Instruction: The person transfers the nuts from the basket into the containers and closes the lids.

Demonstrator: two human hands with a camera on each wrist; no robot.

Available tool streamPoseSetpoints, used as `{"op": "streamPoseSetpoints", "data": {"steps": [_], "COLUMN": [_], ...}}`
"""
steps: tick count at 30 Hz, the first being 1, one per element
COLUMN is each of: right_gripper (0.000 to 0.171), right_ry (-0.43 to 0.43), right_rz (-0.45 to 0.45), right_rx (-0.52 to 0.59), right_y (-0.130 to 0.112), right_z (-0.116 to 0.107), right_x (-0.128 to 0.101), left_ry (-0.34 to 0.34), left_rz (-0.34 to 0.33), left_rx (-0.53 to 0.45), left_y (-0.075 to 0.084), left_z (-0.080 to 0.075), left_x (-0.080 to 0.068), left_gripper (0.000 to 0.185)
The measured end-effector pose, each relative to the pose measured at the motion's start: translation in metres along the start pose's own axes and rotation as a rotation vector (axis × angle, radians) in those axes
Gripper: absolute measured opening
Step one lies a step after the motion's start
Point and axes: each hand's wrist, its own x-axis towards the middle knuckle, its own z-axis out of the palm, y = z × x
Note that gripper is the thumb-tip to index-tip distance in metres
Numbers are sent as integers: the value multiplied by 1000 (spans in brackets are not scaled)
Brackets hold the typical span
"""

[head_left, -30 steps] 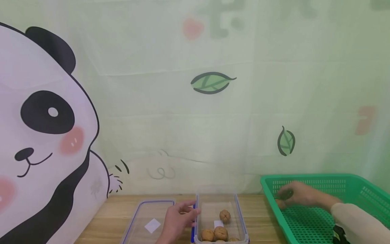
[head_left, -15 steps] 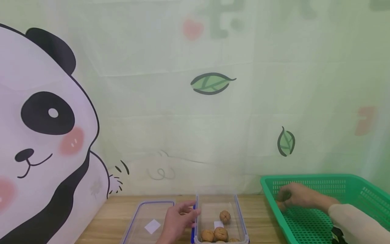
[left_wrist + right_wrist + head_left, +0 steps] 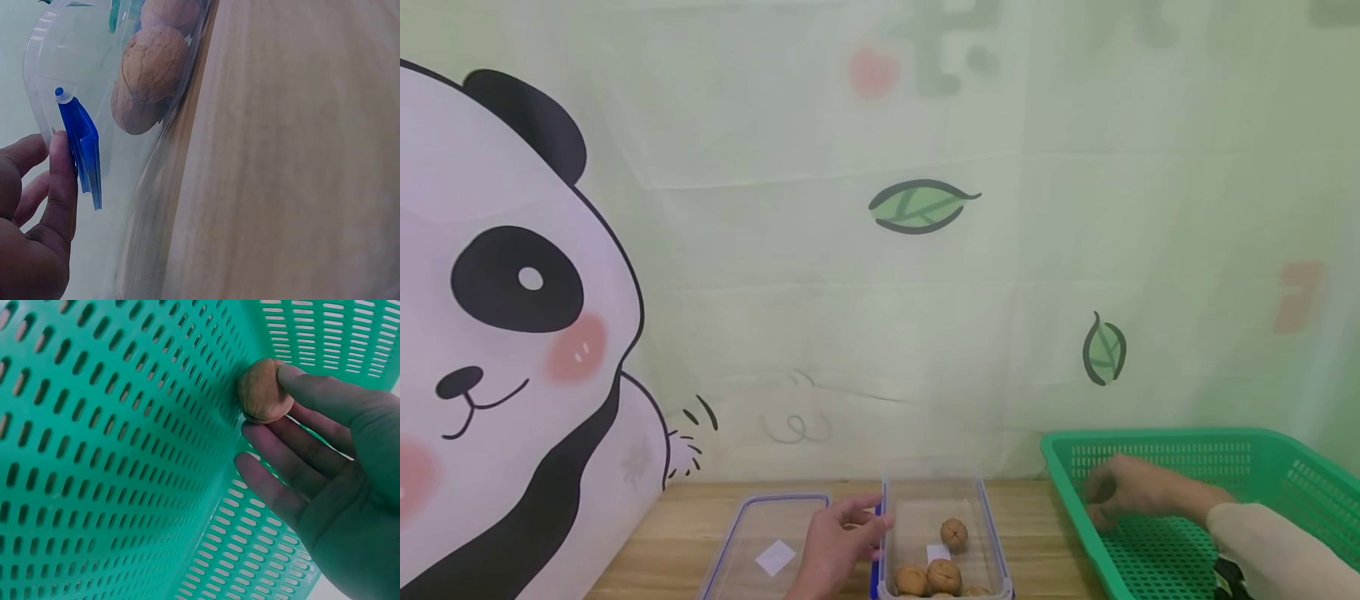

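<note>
A clear plastic box (image 3: 987, 521) with blue clips stands on the wooden table and holds several walnuts (image 3: 943, 573). My left hand (image 3: 867, 523) rests against its left wall, the straight thumb (image 3: 61, 187) lying along a blue clip (image 3: 84, 156). Walnuts (image 3: 153, 62) press against the box wall just beyond. My right hand (image 3: 1111, 493) is inside the green basket (image 3: 1150, 435), near its left wall. In the right wrist view it (image 3: 265, 405) pinches one walnut (image 3: 257, 387) between thumb and forefinger, against the perforated wall (image 3: 94, 456).
The box's clear lid (image 3: 797, 517) lies flat on the table (image 3: 1045, 533) left of the box, partly under my left hand. A panda-printed backdrop (image 3: 512, 292) hangs right behind the table. A dark band shows on my right wrist (image 3: 1232, 577).
My right hand has slid slightly down and to the right inside the basket. The left hand and the box have not moved.
</note>
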Motion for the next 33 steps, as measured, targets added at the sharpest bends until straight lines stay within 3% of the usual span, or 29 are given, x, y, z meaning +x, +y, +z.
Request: {"op": "streamPoseSetpoints", "data": {"steps": [9, 17, 33], "right_gripper": [19, 15, 28], "right_ry": [-29, -15, 189], "right_rz": [-15, -150, -192], "right_rx": [28, 34, -27], "right_y": [0, -3, -42], "right_z": [-1, -10, -38], "right_x": [-2, -8, -27], "left_ry": [-1, 2, -7], "left_rz": [-6, -5, -2], "left_rx": [-8, -15, -5], "left_y": [-2, -3, 0], "left_z": [0, 0, -1], "left_x": [0, 1, -1], "left_gripper": [43, 43, 44]}}
